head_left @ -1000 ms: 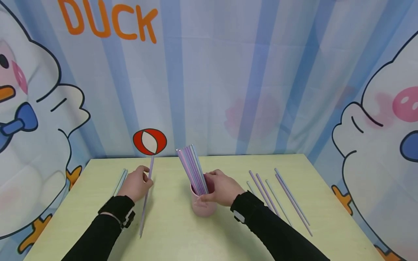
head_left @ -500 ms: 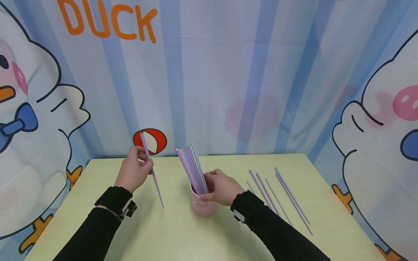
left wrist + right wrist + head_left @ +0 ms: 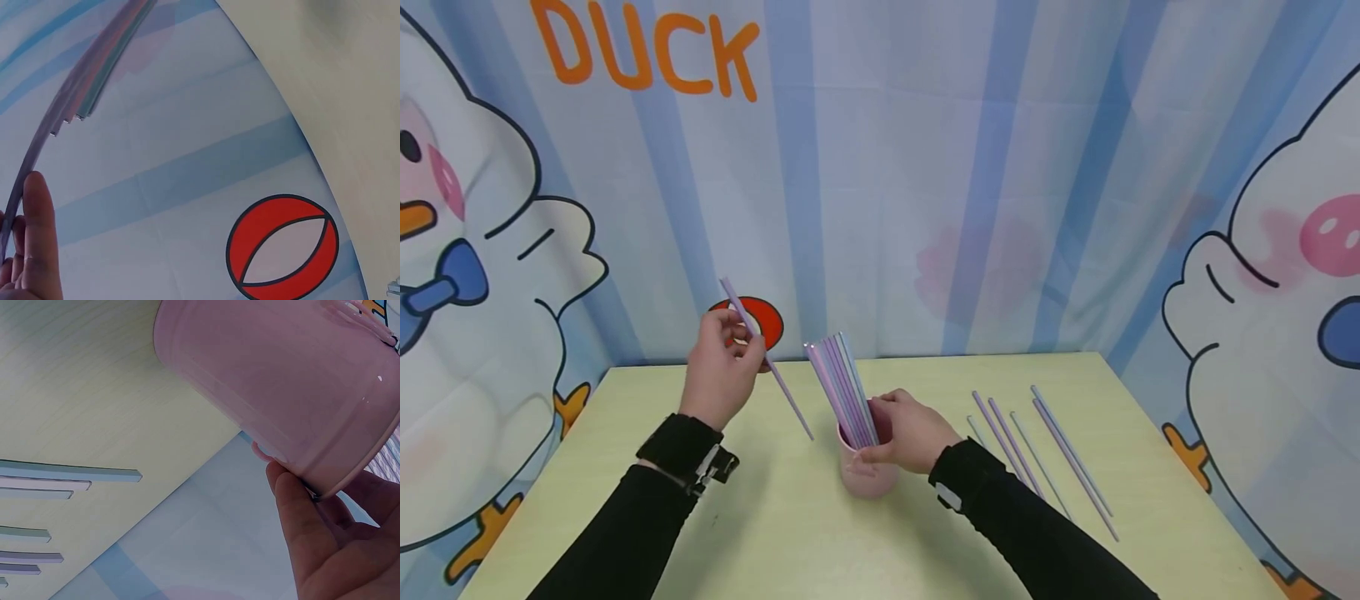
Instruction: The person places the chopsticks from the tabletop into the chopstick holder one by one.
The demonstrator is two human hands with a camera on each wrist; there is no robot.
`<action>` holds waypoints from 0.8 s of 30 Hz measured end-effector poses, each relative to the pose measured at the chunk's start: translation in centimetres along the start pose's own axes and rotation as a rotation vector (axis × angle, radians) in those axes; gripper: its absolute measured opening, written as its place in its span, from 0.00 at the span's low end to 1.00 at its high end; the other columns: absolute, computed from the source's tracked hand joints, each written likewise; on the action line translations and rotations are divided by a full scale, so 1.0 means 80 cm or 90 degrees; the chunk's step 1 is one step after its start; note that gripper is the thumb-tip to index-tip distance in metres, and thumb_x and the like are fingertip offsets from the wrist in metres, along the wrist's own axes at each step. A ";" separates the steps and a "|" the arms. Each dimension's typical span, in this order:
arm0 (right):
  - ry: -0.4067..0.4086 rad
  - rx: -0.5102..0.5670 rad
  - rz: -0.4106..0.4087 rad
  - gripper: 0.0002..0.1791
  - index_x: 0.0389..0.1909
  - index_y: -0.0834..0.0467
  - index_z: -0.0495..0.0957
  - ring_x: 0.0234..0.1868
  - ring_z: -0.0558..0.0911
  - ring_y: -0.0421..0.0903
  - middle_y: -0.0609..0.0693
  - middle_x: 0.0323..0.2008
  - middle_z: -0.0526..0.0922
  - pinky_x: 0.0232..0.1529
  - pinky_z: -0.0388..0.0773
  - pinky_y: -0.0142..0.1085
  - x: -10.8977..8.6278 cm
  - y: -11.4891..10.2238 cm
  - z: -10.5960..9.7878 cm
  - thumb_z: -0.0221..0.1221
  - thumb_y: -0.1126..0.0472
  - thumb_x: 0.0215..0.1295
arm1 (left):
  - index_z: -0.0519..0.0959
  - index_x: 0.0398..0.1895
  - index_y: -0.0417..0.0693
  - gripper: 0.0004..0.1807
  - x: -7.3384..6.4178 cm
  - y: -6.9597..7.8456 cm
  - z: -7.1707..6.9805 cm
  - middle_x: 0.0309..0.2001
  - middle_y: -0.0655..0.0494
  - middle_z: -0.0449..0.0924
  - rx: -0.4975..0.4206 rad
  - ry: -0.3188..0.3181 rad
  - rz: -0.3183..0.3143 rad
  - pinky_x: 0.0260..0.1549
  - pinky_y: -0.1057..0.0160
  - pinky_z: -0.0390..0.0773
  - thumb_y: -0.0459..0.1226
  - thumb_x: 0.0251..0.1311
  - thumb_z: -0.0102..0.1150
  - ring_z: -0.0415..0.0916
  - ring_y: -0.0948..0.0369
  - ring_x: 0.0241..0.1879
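Observation:
My left hand (image 3: 722, 367) pinches a purple straw (image 3: 790, 404) above the table, its lower end slanting right toward the cup but apart from it. In the left wrist view the same straw (image 3: 28, 159) runs up past the left fingers, near the ends of other straws (image 3: 87, 94). A pink cup (image 3: 868, 482) stands on the table, holding a bundle of purple, pink and blue straws (image 3: 844, 387) that leans left. With my right hand (image 3: 913, 432) I grip the cup's rim, thumb outside; the right wrist view shows the cup's wall (image 3: 262, 381) and those fingers.
Several loose straws (image 3: 1011, 437) lie on the pale table (image 3: 790, 533) right of the cup, some partly behind the right sleeve. Behind the table's far edge hangs a striped blue curtain (image 3: 887, 208) with printed ducks and a red-and-white ball (image 3: 281, 247).
My left hand has lifted the purple straw and moved up and right, tilting its lower end toward the cup. Pale green straws beside that hand no longer show. The right hand and cup stay put.

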State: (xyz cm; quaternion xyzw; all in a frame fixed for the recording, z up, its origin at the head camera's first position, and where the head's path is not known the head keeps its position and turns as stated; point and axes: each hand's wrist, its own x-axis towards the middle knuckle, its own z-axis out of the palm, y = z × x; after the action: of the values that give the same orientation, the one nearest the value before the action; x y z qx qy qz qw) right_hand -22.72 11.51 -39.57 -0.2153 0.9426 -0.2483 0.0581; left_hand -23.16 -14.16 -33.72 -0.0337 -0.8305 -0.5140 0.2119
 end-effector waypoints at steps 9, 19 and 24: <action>-0.001 -0.007 0.002 0.48 0.67 0.55 0.71 0.54 0.76 0.50 0.55 0.60 0.72 0.58 0.75 0.46 0.001 0.000 0.001 0.71 0.38 0.46 | 0.61 0.58 0.37 0.18 0.001 0.017 0.014 0.40 0.43 0.75 -0.051 0.023 0.056 0.29 0.68 0.85 0.35 0.70 0.49 0.82 0.54 0.29; 0.006 -0.016 -0.010 0.47 0.67 0.56 0.72 0.52 0.77 0.49 0.54 0.58 0.73 0.56 0.76 0.45 -0.002 -0.001 0.000 0.71 0.38 0.46 | 0.62 0.58 0.37 0.18 -0.005 0.017 0.033 0.43 0.43 0.73 -0.041 -0.010 0.051 0.32 0.62 0.85 0.37 0.71 0.50 0.84 0.54 0.35; 0.002 -0.013 -0.001 0.48 0.66 0.55 0.72 0.51 0.77 0.48 0.53 0.57 0.74 0.56 0.76 0.44 0.001 -0.001 0.001 0.71 0.37 0.45 | 0.62 0.58 0.38 0.19 -0.008 0.012 0.042 0.43 0.43 0.75 -0.013 -0.024 0.037 0.35 0.57 0.85 0.39 0.71 0.50 0.84 0.54 0.36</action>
State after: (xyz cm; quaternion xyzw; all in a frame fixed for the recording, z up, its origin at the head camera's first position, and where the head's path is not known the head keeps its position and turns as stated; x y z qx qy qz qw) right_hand -22.71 11.39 -39.65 -0.2163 0.9451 -0.2390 0.0545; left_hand -23.35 -10.70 -34.43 -0.0700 -0.8278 -0.5152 0.2105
